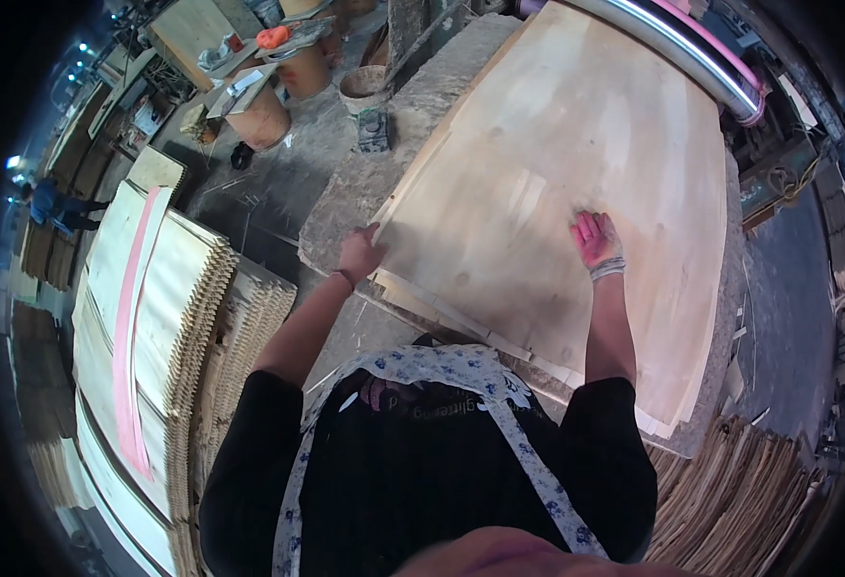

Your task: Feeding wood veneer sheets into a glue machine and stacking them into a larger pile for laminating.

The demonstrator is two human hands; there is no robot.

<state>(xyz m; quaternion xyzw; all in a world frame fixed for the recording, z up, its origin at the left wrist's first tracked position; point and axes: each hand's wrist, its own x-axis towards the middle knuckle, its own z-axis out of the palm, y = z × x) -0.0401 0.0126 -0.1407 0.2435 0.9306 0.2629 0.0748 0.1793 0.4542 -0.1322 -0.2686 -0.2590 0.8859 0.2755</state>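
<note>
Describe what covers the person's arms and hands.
Both sleeves are short, black and plain. The right hand wears a pink glove with a pale cuff; the left hand looks ungloved, with a thin dark wristband.

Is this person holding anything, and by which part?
The left hand is at the left edge of the wood sheet; gripping or just touching, I can't tell. The gloved right hand is over its surface, holding nothing visible.

Black shirt [384, 481]: small, pale letters [442, 410] on the chest, upside down from here, too dim to read in full.
Letter spot: lower than the left grip [360, 253] and the right grip [597, 242], in between them.
</note>
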